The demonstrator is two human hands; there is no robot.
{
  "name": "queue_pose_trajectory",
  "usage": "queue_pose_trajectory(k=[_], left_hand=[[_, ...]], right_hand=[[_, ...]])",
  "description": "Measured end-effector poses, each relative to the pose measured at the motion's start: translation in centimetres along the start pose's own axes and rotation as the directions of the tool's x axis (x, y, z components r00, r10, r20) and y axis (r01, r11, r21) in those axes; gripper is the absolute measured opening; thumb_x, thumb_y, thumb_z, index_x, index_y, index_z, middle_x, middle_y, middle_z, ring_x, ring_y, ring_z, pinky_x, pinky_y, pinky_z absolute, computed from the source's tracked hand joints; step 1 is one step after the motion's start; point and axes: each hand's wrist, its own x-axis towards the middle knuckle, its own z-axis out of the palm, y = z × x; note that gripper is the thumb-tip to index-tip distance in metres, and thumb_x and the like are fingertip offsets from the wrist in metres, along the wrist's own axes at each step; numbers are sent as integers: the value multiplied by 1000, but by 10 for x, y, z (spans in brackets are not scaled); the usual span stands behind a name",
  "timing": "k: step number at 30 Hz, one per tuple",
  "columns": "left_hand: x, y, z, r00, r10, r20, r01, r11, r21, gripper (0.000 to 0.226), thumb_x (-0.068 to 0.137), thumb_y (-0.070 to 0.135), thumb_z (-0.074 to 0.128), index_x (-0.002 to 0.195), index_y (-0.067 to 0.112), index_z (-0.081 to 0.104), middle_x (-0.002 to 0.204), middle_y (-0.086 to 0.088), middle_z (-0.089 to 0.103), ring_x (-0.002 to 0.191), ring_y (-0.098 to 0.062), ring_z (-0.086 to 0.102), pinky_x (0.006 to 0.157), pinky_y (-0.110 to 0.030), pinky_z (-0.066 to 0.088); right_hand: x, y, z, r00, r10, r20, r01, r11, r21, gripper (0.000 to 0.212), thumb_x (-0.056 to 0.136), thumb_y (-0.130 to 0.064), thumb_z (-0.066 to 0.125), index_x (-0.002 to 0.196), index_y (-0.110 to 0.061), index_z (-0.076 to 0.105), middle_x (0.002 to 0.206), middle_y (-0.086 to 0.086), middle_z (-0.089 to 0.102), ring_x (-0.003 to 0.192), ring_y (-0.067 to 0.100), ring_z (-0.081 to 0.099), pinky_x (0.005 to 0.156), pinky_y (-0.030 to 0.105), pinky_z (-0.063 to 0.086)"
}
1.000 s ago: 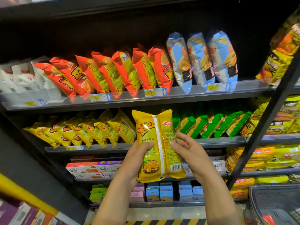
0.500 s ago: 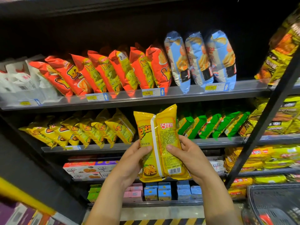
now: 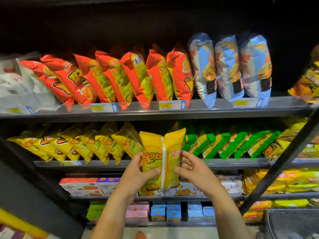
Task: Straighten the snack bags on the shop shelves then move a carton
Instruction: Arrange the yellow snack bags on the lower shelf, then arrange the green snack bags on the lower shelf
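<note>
change over the last second: the yellow snack bag (image 3: 160, 163) has moved away from me and up toward the middle shelf (image 3: 224, 163). its top seal now sits in the gap between the yellow row (image 3: 96, 145) and the green bags (image 3: 224, 144); before, it hung further out in front. my read: this is the put-back step, bag nearly slotted but not yet released, its lower half still hanging below the shelf's front edge.

hands: left hand (image 3: 138, 171) grips the bag's left side, thumb across the face. right hand (image 3: 195, 168) holds the right edge lightly, thumb on the face, fingers spread looser than a second ago.

orientation: long axis near vertical, top seal up and leaning a little right, bottom seal down. back seam faces me, so the front print faces the shelf's back. the neighbours lean left and show their fronts, so it probably needs turning. carton not touched yet.
</note>
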Motion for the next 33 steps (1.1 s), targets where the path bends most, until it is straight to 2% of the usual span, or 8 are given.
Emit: queue_pose_trajectory(k=[8,12,16,20,25,28,30,33], left_hand=[[56,-17,-14,967,-17,-255,6,999,-43,66,84,16,88,135,28,48,119,5,71,106,-13,69,86,-35,56],[84,-27,-14,913,10,-407,-1,1000,24,69,82,19,89,135,32,45,114,7,69,107,-18,68,87,-38,56],[111,-33,-15,842,56,-536,9,993,119,80,64,57,87,130,45,43,117,6,68,118,-27,62,96,-57,56],[135,-22,-7,804,99,-586,-37,993,116,68,74,40,92,121,40,43,116,0,65,116,-31,61,94,-55,56],[160,-23,11,792,61,-607,-2,995,98,85,77,38,92,142,21,40,131,-9,61,124,-34,56,99,-52,52],[171,-25,18,777,43,-628,14,996,86,85,78,35,92,143,14,40,131,-12,60,124,-36,56,92,-45,50],[180,-26,19,761,46,-647,20,995,93,78,76,32,94,134,11,45,126,-12,60,121,-36,58,93,-47,51],[189,-26,19,750,47,-660,52,990,129,66,75,28,94,117,9,46,123,-15,58,120,-39,57,96,-52,51]], right_hand=[[54,-4,-7,987,-31,-157,-40,904,-425,72,97,-36,72,159,-27,37,161,-9,42,148,15,41,120,41,39],[78,-5,-4,980,-151,-126,2,648,-761,73,100,-40,67,162,-27,31,167,-6,32,154,19,28,124,37,26],[100,-4,-1,970,-205,-134,-54,354,-934,72,103,-41,60,164,-28,25,169,1,26,147,28,32,121,39,30],[112,2,0,978,-180,-109,-88,122,-989,77,100,-22,62,165,-27,19,171,9,19,135,37,40,112,43,40],[122,3,-1,986,-155,-69,-76,-39,-996,75,93,-1,60,161,-20,33,168,15,24,135,43,40,101,47,46],[127,11,-3,976,-214,-39,-62,-102,-993,68,82,-1,72,147,-14,55,156,21,43,125,46,49,88,50,51],[130,15,-5,980,-195,-35,-71,-178,-982,62,52,0,91,111,-10,76,128,25,65,97,45,61,62,48,54],[136,26,-10,968,-252,-8,-55,-177,-983,57,32,5,93,85,-9,78,107,24,71,80,43,63,50,44,51]])
